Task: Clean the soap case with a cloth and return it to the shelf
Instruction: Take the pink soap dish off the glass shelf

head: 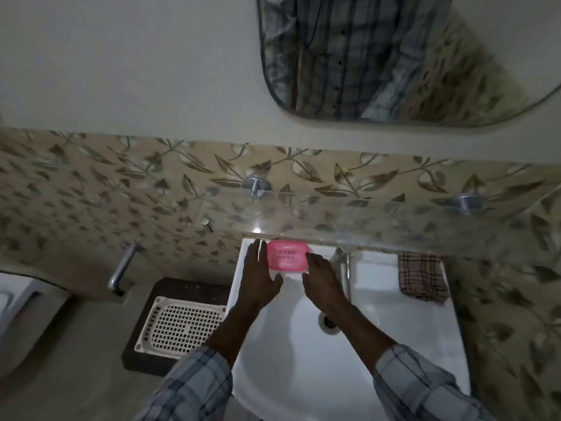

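A pink soap case (pixel 287 256) sits at the back left of the white sink (pixel 394 314), just under the glass shelf (pixel 364 220). My left hand (pixel 259 276) lies flat against the case's left side, fingers stretched. My right hand (pixel 322 278) touches the case's right end with its fingertips. Both hands flank the case; whether they grip it is unclear. A checked cloth (pixel 422 276) lies on the sink's back right rim, apart from both hands.
The steel tap (pixel 344 268) stands right of my right hand, and the drain (pixel 328 322) is below it. A white perforated tray (pixel 182 325) rests on a dark stand left of the sink. A wall tap (pixel 123 270) and a mirror (pixel 394 56) are above.
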The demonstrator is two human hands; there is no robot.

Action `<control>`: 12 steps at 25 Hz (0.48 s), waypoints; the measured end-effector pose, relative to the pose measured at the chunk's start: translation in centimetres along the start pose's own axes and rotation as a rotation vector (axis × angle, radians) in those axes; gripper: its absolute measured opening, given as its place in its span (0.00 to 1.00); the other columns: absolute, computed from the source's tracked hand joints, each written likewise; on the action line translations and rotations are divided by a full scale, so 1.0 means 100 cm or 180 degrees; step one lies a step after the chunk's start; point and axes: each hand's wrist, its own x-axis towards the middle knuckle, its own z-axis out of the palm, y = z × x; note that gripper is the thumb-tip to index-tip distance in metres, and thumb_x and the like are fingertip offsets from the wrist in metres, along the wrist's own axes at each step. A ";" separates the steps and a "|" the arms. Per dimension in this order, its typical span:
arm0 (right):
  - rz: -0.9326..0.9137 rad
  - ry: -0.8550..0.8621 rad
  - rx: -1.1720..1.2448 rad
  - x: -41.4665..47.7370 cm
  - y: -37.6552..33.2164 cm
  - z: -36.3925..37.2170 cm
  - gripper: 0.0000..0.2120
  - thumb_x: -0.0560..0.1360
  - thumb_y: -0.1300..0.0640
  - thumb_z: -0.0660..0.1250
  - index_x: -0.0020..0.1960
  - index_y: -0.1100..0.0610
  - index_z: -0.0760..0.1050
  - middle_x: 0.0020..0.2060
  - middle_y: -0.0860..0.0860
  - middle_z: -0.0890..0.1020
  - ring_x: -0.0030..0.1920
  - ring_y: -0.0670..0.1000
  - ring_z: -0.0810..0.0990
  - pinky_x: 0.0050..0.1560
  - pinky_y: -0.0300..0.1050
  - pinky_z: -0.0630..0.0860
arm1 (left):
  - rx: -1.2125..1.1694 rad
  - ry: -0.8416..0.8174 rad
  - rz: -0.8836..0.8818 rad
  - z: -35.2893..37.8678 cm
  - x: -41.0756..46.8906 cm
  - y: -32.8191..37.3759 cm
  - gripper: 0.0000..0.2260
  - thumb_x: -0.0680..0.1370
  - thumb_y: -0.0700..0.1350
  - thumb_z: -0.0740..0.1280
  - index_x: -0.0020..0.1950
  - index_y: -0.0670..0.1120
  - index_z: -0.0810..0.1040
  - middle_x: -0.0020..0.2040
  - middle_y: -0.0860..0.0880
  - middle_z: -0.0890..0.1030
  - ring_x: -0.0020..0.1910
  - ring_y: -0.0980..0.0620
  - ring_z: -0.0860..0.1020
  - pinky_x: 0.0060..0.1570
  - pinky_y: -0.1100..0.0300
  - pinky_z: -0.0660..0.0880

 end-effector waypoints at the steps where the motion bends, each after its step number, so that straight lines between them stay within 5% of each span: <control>1: 0.0335 -0.0139 0.0235 0.011 0.004 0.006 0.21 0.76 0.67 0.65 0.68 0.64 0.70 0.59 0.61 0.79 0.60 0.59 0.77 0.59 0.47 0.72 | 0.0251 -0.0314 0.0216 0.004 0.013 -0.009 0.36 0.70 0.42 0.73 0.75 0.34 0.63 0.74 0.34 0.66 0.76 0.34 0.61 0.76 0.46 0.57; 6: 0.1326 -0.0165 0.1332 0.029 0.007 0.018 0.29 0.76 0.70 0.63 0.75 0.62 0.58 0.56 0.59 0.81 0.57 0.58 0.80 0.55 0.47 0.76 | 0.0879 -0.1446 0.0863 0.004 0.068 -0.021 0.30 0.65 0.42 0.77 0.66 0.40 0.76 0.61 0.37 0.80 0.61 0.36 0.77 0.56 0.55 0.72; 9: 0.1515 -0.0073 0.1501 0.027 0.013 0.023 0.26 0.78 0.70 0.61 0.74 0.62 0.59 0.55 0.57 0.83 0.55 0.55 0.81 0.48 0.41 0.74 | 0.0695 -0.1505 0.0912 0.008 0.080 -0.023 0.25 0.66 0.43 0.78 0.62 0.43 0.80 0.62 0.41 0.80 0.62 0.41 0.76 0.50 0.60 0.70; 12: 0.1614 -0.0024 0.1620 0.030 0.017 0.022 0.22 0.79 0.69 0.60 0.73 0.61 0.64 0.54 0.57 0.84 0.55 0.57 0.82 0.50 0.46 0.77 | 0.0371 -0.1314 0.1147 0.008 0.083 -0.026 0.19 0.65 0.41 0.77 0.54 0.41 0.82 0.59 0.39 0.80 0.60 0.38 0.77 0.50 0.61 0.69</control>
